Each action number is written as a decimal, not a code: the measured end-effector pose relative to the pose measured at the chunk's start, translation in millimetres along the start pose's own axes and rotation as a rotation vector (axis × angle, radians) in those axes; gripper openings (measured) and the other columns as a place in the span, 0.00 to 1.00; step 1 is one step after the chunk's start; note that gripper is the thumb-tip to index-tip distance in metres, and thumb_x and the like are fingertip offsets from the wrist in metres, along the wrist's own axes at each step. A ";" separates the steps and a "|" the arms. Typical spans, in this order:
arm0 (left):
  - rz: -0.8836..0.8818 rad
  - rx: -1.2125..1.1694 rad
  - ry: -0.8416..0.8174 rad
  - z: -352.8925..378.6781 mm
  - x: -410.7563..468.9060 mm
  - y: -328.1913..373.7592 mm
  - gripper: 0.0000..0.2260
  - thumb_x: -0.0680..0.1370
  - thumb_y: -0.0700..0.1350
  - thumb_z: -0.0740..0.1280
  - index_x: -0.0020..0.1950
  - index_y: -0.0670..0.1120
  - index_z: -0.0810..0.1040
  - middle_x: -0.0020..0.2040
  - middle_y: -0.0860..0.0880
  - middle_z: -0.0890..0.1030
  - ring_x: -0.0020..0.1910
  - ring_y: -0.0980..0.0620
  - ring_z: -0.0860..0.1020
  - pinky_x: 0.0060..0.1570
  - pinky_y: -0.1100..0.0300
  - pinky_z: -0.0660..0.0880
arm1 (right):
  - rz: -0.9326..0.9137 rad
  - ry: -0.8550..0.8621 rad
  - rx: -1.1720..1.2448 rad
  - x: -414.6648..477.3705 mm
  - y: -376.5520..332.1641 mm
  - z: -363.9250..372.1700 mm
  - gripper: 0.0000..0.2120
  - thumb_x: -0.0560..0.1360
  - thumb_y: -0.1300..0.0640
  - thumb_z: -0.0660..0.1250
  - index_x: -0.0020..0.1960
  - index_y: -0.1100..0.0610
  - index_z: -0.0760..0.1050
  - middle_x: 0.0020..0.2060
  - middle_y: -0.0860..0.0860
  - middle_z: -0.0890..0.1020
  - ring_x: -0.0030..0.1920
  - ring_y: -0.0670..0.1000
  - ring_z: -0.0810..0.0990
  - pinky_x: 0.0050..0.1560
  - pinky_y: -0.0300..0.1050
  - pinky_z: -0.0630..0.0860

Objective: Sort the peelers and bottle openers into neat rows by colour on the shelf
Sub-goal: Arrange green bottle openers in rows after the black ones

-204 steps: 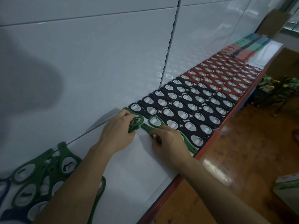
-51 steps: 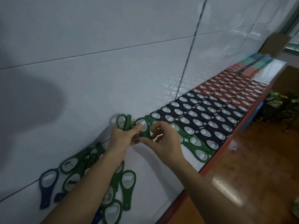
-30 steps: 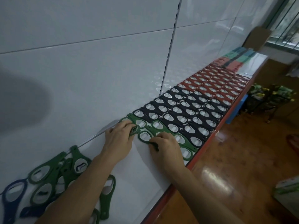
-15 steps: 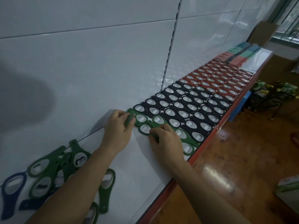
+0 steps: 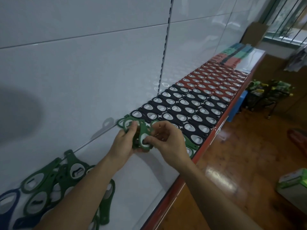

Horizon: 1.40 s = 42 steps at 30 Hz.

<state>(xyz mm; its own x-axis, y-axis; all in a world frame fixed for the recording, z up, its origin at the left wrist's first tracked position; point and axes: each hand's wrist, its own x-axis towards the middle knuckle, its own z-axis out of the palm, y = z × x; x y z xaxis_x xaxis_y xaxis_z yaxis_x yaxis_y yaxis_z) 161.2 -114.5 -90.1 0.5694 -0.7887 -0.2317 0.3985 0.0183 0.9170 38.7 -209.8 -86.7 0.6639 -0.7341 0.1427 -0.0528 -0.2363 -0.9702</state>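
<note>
The green row was under way: the left hand (image 5: 123, 143) kept a clenched grip on a bunch of green bottle openers (image 5: 127, 124), while the right hand (image 5: 166, 140) pinched one green opener (image 5: 143, 138) from it, just above the shelf (image 5: 149, 176). Next, probably, it needed laying beside the black rows (image 5: 182, 108); the loose green pile (image 5: 54, 178) waited behind.

Dim, bluish light. Glare on floor (image 5: 221, 178); soft shadow on back panel (image 5: 20, 113). Edges bowed, slightly blurred.
</note>
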 end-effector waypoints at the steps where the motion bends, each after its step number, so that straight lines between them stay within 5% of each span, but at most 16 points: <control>1: 0.007 0.015 -0.011 -1.9 0.8 0.0 0.19 0.86 0.52 0.56 0.57 0.43 0.82 0.48 0.41 0.87 0.44 0.44 0.86 0.42 0.47 0.83 | 0.032 0.015 -0.010 2.8 0.3 -8.0 0.15 0.69 0.64 0.80 0.51 0.54 0.80 0.41 0.53 0.84 0.40 0.55 0.85 0.42 0.48 0.83; 7: 0.455 0.799 -0.001 -17.5 4.7 -17.0 0.13 0.86 0.52 0.58 0.56 0.53 0.82 0.49 0.56 0.84 0.52 0.60 0.81 0.52 0.64 0.75 | 0.133 -0.043 -0.456 3.7 1.2 -63.6 0.08 0.77 0.62 0.73 0.53 0.51 0.85 0.40 0.44 0.85 0.39 0.45 0.84 0.41 0.39 0.81; 12: 0.630 0.983 -0.125 -15.4 12.3 -22.2 0.10 0.83 0.39 0.62 0.61 0.44 0.81 0.53 0.50 0.80 0.54 0.52 0.78 0.55 0.56 0.76 | 0.160 -0.047 -0.600 -13.2 -5.1 -67.8 0.11 0.82 0.62 0.64 0.59 0.50 0.81 0.43 0.45 0.83 0.41 0.45 0.81 0.42 0.44 0.81; 15: 0.622 0.917 -0.137 -14.2 8.2 -21.5 0.12 0.82 0.36 0.62 0.59 0.48 0.81 0.48 0.54 0.80 0.48 0.58 0.78 0.48 0.62 0.74 | 0.229 0.071 -0.322 -19.6 -9.6 -62.4 0.07 0.79 0.63 0.67 0.51 0.53 0.80 0.40 0.49 0.84 0.41 0.49 0.84 0.41 0.46 0.82; 17: 0.552 0.817 -0.171 -10.1 2.3 -19.1 0.07 0.84 0.45 0.64 0.55 0.52 0.82 0.42 0.55 0.80 0.41 0.59 0.78 0.41 0.64 0.73 | 0.298 0.133 -0.034 -24.0 -13.0 -54.3 0.05 0.77 0.67 0.67 0.49 0.59 0.79 0.42 0.55 0.86 0.44 0.54 0.86 0.42 0.46 0.82; 19: 0.471 0.691 -0.198 -6.2 -1.6 -16.4 0.15 0.82 0.59 0.65 0.49 0.49 0.83 0.39 0.49 0.81 0.40 0.51 0.79 0.41 0.53 0.78 | 0.332 0.158 0.225 -27.3 -15.7 -44.5 0.05 0.77 0.71 0.65 0.50 0.65 0.78 0.44 0.61 0.86 0.46 0.59 0.87 0.47 0.51 0.84; 21: 0.442 0.606 -0.220 -3.9 -5.9 -15.2 0.14 0.80 0.58 0.69 0.47 0.48 0.84 0.41 0.47 0.83 0.44 0.43 0.81 0.48 0.46 0.79 | 0.312 0.154 0.294 -31.0 -15.6 -35.5 0.05 0.77 0.72 0.66 0.49 0.66 0.78 0.45 0.61 0.87 0.48 0.59 0.87 0.52 0.54 0.84; 23: 0.438 0.575 -0.233 -4.9 -6.8 -16.3 0.03 0.79 0.47 0.73 0.46 0.50 0.84 0.42 0.49 0.85 0.42 0.43 0.81 0.46 0.47 0.79 | 0.271 0.132 0.221 -34.4 -13.3 -31.3 0.04 0.77 0.70 0.68 0.50 0.65 0.79 0.45 0.59 0.87 0.49 0.58 0.87 0.56 0.55 0.83; 26: 0.389 0.592 -0.275 -7.5 -4.5 -21.2 0.03 0.77 0.43 0.75 0.46 0.50 0.84 0.42 0.52 0.84 0.33 0.43 0.74 0.35 0.50 0.74 | 0.250 0.113 0.185 -39.8 -12.1 -33.6 0.03 0.77 0.69 0.70 0.50 0.64 0.80 0.47 0.59 0.87 0.51 0.60 0.86 0.57 0.57 0.83; 30: 0.399 0.566 -0.256 -2.8 -4.2 -22.2 0.03 0.78 0.44 0.73 0.49 0.51 0.84 0.47 0.47 0.86 0.48 0.49 0.84 0.52 0.50 0.80 | 0.227 0.141 0.221 -45.6 -18.2 -37.1 0.06 0.78 0.69 0.69 0.53 0.62 0.78 0.48 0.57 0.86 0.50 0.58 0.86 0.50 0.53 0.85; 34: 0.410 0.616 -0.239 -9.5 -2.8 -21.6 0.08 0.79 0.49 0.67 0.52 0.52 0.86 0.40 0.47 0.84 0.43 0.45 0.82 0.46 0.47 0.80 | -0.077 0.070 -0.312 -47.2 -14.6 -52.5 0.23 0.75 0.64 0.75 0.65 0.49 0.73 0.58 0.42 0.79 0.55 0.44 0.83 0.52 0.41 0.83; 37: 0.394 0.627 -0.221 -12.7 -0.4 -22.3 0.08 0.80 0.49 0.67 0.51 0.53 0.86 0.38 0.41 0.82 0.40 0.37 0.78 0.40 0.46 0.77 | -0.283 -0.059 -0.585 -45.9 -11.3 -59.2 0.12 0.72 0.63 0.77 0.54 0.55 0.84 0.55 0.44 0.83 0.50 0.43 0.83 0.51 0.41 0.82; 42: 0.381 0.660 -0.209 -9.5 3.3 -24.8 0.09 0.83 0.42 0.67 0.51 0.52 0.86 0.36 0.53 0.83 0.35 0.59 0.77 0.39 0.64 0.73 | -0.338 -0.103 -0.699 -51.2 -4.6 -55.0 0.14 0.72 0.61 0.79 0.57 0.56 0.85 0.54 0.48 0.85 0.50 0.46 0.83 0.54 0.36 0.79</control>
<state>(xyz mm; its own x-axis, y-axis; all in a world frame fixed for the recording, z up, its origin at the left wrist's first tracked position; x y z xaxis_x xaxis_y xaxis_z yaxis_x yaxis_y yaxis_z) 160.0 -111.7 -116.6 0.4078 -0.9018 0.1430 -0.3429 -0.0061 0.9394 -36.1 -206.1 -78.8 0.7917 -0.4960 0.3565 -0.2701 -0.8078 -0.5239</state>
